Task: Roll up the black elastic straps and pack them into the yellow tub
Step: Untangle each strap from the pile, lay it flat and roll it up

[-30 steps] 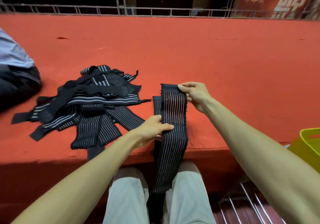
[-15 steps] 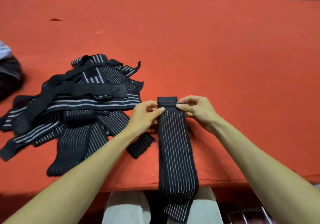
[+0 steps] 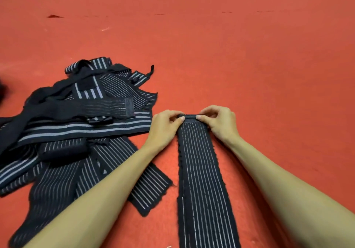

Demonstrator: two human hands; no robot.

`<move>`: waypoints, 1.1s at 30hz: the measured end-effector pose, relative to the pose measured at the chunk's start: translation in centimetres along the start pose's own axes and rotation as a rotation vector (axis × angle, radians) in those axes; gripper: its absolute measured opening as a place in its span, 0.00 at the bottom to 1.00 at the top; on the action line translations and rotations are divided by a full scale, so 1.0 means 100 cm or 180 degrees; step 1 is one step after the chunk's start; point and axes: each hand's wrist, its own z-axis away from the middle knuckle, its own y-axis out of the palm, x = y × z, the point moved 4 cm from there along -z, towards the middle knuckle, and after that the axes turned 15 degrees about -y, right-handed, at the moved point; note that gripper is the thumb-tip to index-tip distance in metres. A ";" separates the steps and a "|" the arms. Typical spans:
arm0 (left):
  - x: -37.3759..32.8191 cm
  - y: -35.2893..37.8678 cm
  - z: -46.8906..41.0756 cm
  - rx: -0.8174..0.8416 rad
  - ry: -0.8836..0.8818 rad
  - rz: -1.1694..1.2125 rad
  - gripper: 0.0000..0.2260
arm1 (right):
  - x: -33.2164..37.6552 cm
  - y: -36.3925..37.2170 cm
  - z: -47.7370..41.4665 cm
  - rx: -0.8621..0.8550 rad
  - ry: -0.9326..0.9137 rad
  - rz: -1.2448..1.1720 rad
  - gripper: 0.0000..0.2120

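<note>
A long black strap [image 3: 203,180] with thin pale stripes lies flat on the red carpet [image 3: 249,65], running from the lower edge of the view away from the person. At its far end a small fold has been turned over. The left hand [image 3: 165,127] and right hand [image 3: 219,123] each pinch that folded end between curled fingers and thumb, one at either corner. To the left, a loose pile of straps [image 3: 76,125] lies just beside the left hand.

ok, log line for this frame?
phase: roll start | black strap: flat on red carpet | left hand: pinches its far end | right hand: pinches same end | strap pile: at left | yellow tub: unseen
</note>
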 end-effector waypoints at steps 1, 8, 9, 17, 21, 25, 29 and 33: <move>0.001 0.000 0.000 -0.0048 0.0004 -0.0045 0.10 | 0.001 0.001 0.001 -0.0015 -0.0031 0.0045 0.03; 0.003 0.007 -0.005 -0.0113 -0.0100 -0.0399 0.13 | 0.001 0.004 -0.001 -0.0009 -0.0085 0.0309 0.02; 0.003 0.009 -0.007 -0.0098 -0.0129 -0.0444 0.14 | 0.000 0.005 -0.002 -0.0012 -0.0091 0.0349 0.03; 0.003 0.010 -0.006 -0.0084 -0.0164 -0.0296 0.04 | -0.001 0.009 -0.001 0.0103 -0.0171 0.0556 0.06; -0.004 0.005 0.005 0.0063 0.0013 -0.0162 0.03 | 0.011 0.002 0.008 0.0049 -0.0288 0.0332 0.03; -0.020 -0.008 0.030 0.0292 0.0613 -0.0365 0.10 | 0.034 -0.016 0.020 0.0062 -0.0446 0.0195 0.04; -0.052 -0.039 0.053 0.0340 0.0764 -0.0423 0.12 | 0.077 -0.047 0.029 0.0070 -0.0786 0.0165 0.05; -0.087 -0.072 0.089 0.0344 0.0671 0.0047 0.09 | 0.128 -0.081 0.042 0.0193 -0.1108 0.0277 0.04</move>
